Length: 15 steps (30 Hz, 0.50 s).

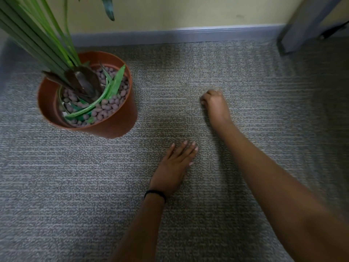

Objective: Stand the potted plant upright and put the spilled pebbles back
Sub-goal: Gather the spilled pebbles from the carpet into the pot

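The terracotta pot [120, 121] stands upright on the carpet at the left. Long green leaves [37, 35] rise from it, and brownish pebbles [113, 104] fill its top. My left hand [175, 165] rests flat on the carpet, fingers straight, to the right of the pot and nearer to me; a black band circles its wrist. My right hand [213, 103] reaches further out, knuckles up, with its fingers curled down against the carpet. Whatever lies under those fingers is hidden. I see no loose pebbles on the carpet.
Grey striped carpet [264, 110] covers the floor. A grey skirting board [188, 35] runs along the yellow wall at the back. A grey furniture leg [302, 25] stands at the back right.
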Each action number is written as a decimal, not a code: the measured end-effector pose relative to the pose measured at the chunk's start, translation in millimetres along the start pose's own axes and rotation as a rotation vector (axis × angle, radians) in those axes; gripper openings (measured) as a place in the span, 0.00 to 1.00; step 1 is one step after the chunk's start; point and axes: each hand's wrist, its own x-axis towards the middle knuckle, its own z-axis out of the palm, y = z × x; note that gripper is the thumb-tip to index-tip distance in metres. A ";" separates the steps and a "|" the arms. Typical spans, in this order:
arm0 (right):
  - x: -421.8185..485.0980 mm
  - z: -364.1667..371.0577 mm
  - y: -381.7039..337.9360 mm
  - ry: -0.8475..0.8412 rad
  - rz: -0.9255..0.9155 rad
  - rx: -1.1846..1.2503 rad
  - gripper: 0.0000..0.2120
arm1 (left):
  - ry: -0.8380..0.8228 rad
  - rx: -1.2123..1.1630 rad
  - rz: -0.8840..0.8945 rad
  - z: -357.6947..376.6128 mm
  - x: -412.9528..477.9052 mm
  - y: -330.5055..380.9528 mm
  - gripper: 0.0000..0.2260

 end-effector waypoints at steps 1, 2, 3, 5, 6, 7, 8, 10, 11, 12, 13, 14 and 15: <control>-12.0 -1.4 0.7 -0.006 0.001 -0.007 0.10 | -0.004 0.001 0.005 0.6 -0.4 0.3 0.21; -22.5 -1.9 0.8 -0.022 -0.004 -0.020 0.10 | -0.005 0.000 0.007 1.2 -0.6 -0.1 0.21; -32.9 -3.1 0.8 -0.040 -0.010 -0.034 0.11 | -0.013 0.001 0.005 1.3 -1.2 -0.2 0.21; -52.7 -6.4 -1.0 -0.069 -0.013 -0.069 0.10 | -0.024 -0.021 0.010 -0.7 -1.9 -1.6 0.21; -62.3 -8.7 -2.6 -0.079 -0.012 -0.088 0.10 | -0.030 -0.044 0.019 -1.5 -2.1 -3.3 0.22; -70.9 -10.8 -4.0 -0.089 -0.009 -0.103 0.10 | -0.041 -0.056 0.030 -1.2 -0.9 -5.6 0.22; -79.9 -14.1 -6.3 -0.097 -0.007 -0.114 0.10 | -0.063 -0.043 0.044 -0.7 0.0 -7.0 0.22; -95.2 -21.5 -12.1 -0.124 0.000 -0.133 0.11 | -0.109 0.026 0.050 -1.2 2.6 -8.3 0.22; -101.1 -25.0 -14.8 -0.139 0.002 -0.144 0.11 | -0.127 0.047 0.037 -2.6 2.7 -7.9 0.23; -105.8 -27.5 -17.1 -0.154 0.003 -0.156 0.11 | -0.138 0.035 0.017 -4.3 1.7 -6.3 0.23; -110.1 -30.4 -19.8 -0.169 0.006 -0.167 0.10 | -0.137 0.003 0.001 -8.4 -0.3 -3.9 0.23; -114.0 -33.0 -22.4 -0.184 0.011 -0.175 0.10 | -0.139 -0.040 -0.004 -13.4 -1.8 0.9 0.23; -116.9 -35.6 -24.7 -0.200 0.018 -0.180 0.11 | -0.165 -0.076 -0.001 -20.2 -4.3 4.1 0.22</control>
